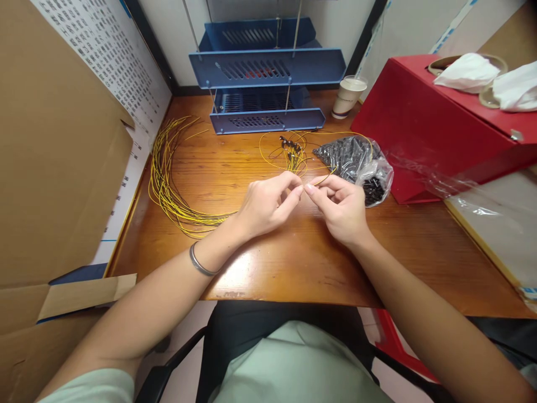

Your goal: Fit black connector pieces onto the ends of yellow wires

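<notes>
Over the middle of the wooden desk (293, 263), my left hand (268, 204) and my right hand (342, 204) meet fingertip to fingertip, both pinched. A thin yellow wire (325, 180) runs from my right fingers toward a small heap of yellow wires with black ends (291, 151). What my left fingers pinch is too small to make out. A clear bag of small black parts (356, 162) lies just beyond my right hand. A big bundle of bare yellow wires (168, 179) curves along the desk's left side.
A blue stacked paper tray (264, 73) stands at the back, a paper cup (348, 96) to its right. A red box (436, 123) with white tissues fills the right. Cardboard (54, 157) walls the left. Clear plastic sheet (495, 212) lies at right.
</notes>
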Demonstrator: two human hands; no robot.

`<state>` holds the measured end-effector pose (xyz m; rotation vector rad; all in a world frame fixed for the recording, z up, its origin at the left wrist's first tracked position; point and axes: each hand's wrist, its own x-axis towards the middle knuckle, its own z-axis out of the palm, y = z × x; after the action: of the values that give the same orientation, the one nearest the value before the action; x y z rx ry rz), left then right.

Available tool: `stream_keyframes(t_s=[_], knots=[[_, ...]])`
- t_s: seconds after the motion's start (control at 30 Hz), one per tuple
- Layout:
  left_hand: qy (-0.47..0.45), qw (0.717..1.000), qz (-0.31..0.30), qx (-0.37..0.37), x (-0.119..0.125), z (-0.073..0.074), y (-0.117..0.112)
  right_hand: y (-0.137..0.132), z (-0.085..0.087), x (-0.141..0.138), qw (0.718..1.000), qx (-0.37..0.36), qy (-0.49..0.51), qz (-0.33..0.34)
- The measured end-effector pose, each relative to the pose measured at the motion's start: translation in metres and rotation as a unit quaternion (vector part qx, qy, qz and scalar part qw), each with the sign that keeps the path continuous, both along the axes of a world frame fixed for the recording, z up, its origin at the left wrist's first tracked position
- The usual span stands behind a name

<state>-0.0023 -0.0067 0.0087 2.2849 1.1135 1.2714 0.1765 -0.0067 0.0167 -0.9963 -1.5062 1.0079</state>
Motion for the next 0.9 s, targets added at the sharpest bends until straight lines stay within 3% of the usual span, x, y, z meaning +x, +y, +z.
stream_keyframes(t_s=[0.47, 0.9], knots=[[-0.035, 0.995, -0.006, -0.095, 0.0031, 0.0025, -0.0022, -0.0016, 0.0004, -0.0011, 1.0, 0.02, -0.016, 0.016], [-0.05, 0.993, -0.007, -0.102, 0.0016, 0.0025, -0.002, -0.0006, 0.0021, -0.0012, 1.0, 0.009, -0.005, -0.004]])
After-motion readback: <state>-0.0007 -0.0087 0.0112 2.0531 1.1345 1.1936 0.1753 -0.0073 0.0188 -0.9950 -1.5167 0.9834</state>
